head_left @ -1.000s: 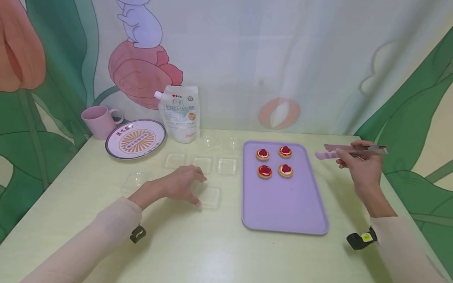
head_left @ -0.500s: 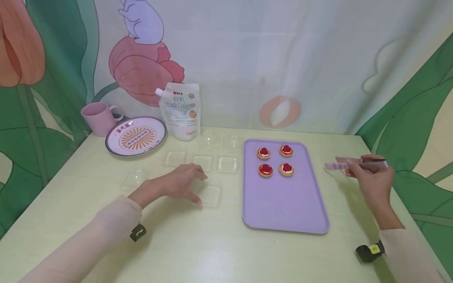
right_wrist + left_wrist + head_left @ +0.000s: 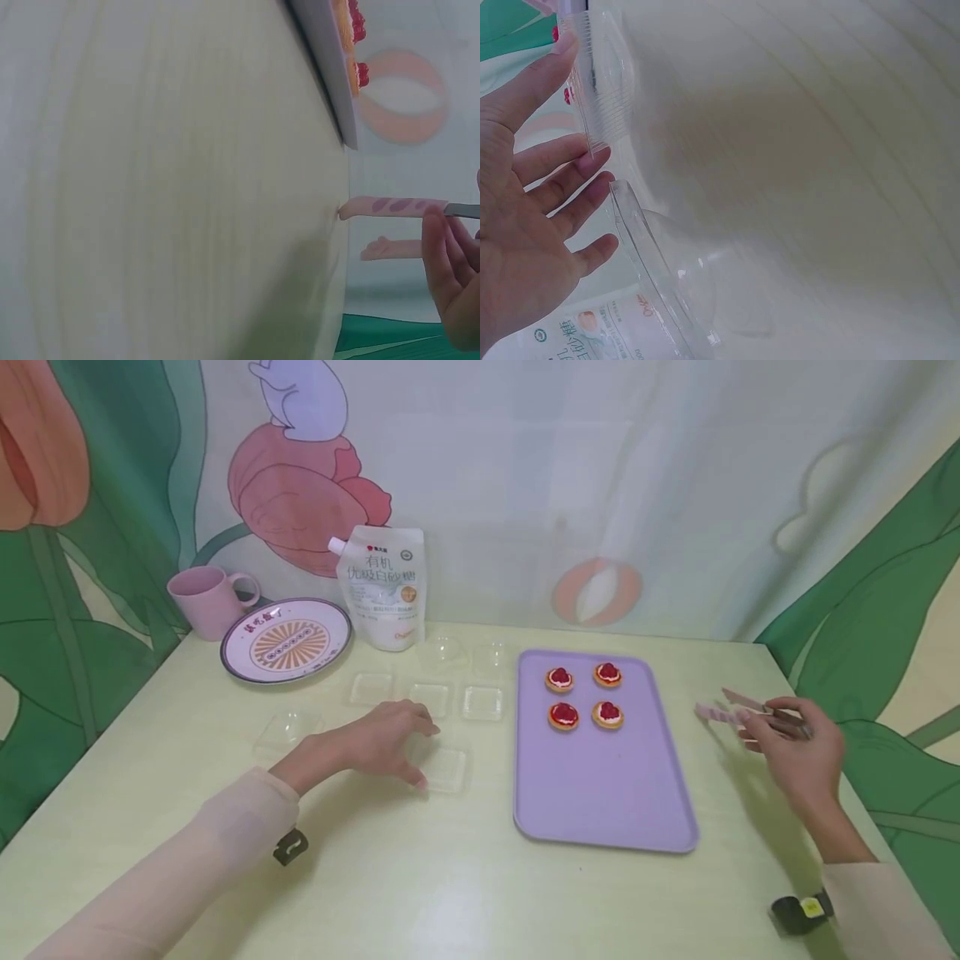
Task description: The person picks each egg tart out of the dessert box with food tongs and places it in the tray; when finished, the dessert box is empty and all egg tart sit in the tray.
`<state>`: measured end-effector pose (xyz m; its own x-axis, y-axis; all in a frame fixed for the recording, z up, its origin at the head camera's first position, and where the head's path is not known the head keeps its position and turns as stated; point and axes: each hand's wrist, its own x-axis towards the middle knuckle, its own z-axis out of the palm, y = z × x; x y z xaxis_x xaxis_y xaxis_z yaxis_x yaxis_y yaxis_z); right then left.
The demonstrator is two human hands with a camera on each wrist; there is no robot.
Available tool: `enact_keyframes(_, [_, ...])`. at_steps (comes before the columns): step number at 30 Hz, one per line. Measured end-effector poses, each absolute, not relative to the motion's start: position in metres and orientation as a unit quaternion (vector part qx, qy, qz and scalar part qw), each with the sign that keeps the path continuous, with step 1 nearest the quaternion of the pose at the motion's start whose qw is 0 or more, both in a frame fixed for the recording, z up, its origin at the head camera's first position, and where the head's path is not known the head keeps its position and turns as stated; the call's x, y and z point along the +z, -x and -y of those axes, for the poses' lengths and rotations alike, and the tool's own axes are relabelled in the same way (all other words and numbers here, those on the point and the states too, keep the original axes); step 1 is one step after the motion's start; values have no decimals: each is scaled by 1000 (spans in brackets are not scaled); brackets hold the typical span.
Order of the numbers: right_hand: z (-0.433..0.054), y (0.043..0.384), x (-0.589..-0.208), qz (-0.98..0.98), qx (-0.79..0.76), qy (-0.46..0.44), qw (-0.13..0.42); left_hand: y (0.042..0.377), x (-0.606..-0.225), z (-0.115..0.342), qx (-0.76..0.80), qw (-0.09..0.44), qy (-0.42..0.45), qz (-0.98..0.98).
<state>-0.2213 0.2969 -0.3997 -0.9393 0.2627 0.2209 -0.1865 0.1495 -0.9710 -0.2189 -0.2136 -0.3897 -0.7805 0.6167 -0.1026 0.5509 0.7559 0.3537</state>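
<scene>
My left hand (image 3: pixel 382 743) spans a small square clear plastic box (image 3: pixel 446 770) on the table, thumb at its near edge and a finger at its far edge. In the left wrist view, the ribbed side of this box (image 3: pixel 604 90) shows between thumb and index finger. My right hand (image 3: pixel 806 752) grips a pair of metal tongs with pink tips (image 3: pixel 718 714) over the table's right side; nothing shows between the tips. Left of the tongs, several raspberry-topped tartlets (image 3: pixel 607 715) lie on the far half of a purple tray (image 3: pixel 600 802).
More clear boxes (image 3: pixel 482 702) and domed lids (image 3: pixel 446 649) stand behind my left hand; another dome (image 3: pixel 291 727) is left of it. Along the back are a pink mug (image 3: pixel 206 602), a tilted plate (image 3: pixel 285 642) and a white sugar pouch (image 3: pixel 384 589) before a curtain (image 3: pixel 495 485).
My right hand has moved right and nearer with the tongs, lower toward the table, away from the tray. The left hand keeps its place at the box. The head view has tilted slightly down.
</scene>
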Motion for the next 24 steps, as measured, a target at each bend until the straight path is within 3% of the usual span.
enact_keyframes(10, [-311, 210, -393, 858, 494, 32, 139, 219, -391, 214, 155, 105, -312, -931])
enact_keyframes(18, [-322, 200, -399, 947, 277, -6, 160, 220, -389, 214, 154, 108, -307, -933])
enact_keyframes(24, [-322, 200, -403, 974, 205, -11, 95, 219, -389, 213, 162, 108, -310, -931])
